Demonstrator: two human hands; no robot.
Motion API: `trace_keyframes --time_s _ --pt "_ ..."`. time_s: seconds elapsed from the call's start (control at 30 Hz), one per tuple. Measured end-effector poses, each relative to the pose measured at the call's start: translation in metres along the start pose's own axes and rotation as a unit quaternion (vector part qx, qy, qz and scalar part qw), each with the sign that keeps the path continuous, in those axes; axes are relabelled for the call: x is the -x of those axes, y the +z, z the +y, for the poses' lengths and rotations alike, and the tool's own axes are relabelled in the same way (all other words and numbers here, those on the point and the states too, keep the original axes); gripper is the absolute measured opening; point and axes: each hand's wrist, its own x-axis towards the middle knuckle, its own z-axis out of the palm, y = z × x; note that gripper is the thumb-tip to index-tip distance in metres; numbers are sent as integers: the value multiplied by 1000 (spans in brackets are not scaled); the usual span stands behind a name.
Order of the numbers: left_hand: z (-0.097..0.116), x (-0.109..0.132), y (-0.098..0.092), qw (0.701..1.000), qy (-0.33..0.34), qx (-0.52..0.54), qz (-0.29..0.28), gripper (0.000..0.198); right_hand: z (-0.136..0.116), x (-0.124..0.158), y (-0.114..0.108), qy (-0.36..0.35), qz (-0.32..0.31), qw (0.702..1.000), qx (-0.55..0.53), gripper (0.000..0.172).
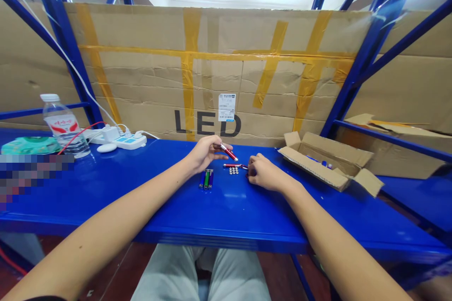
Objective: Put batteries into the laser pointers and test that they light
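My left hand (205, 153) is raised just over the blue table and pinches a small red pen-shaped flashlight (230, 152) by its silver end, the other end tilting down to the right. A second red flashlight (231, 165) lies on the table below it, with a clip at its right end. My right hand (263, 172) rests on the table beside that clip, fingers curled together; what they hold, if anything, is hidden. Between the hands sit several silver button cells (233, 170) in rows. Two blue flashlights (202, 180) and a green flashlight (206, 180) lie side by side near my left wrist.
An open cardboard box (318, 162) with blue items inside stands to the right. At the left are a white power strip (127, 140), a water bottle (65, 127) and a green packet (30, 145). A large taped cardboard panel (151, 89) closes off the table's back.
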Motion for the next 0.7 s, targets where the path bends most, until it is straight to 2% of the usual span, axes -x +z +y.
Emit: trace_keyframes --time_s 0.13,0.27,0.33,0.4,0.53,0.63,0.7 --pt "3 0 1 999 -31 23 -18 5 -6 0 0 -18 31 999 -35 5" --pt "2 1 3 998 -35 -42 -24 4 -3 2 -6 -6 93 981 -170 5" --pt "-1 1 6 993 -37 -107 -16 7 -1 2 -9 14 100 956 -274 6" --pt "-6 3 8 979 -7 -203 -18 7 -2 1 -10 37 83 920 -381 7" --pt "-16 10 12 907 138 -390 -74 12 -11 -2 -6 34 56 838 -542 7" --pt "-20 13 13 886 152 -421 -119 15 -16 -5 0 11 38 787 -616 10" --pt "-21 12 12 888 136 -421 -124 17 -18 -5 4 0 25 780 -626 15"
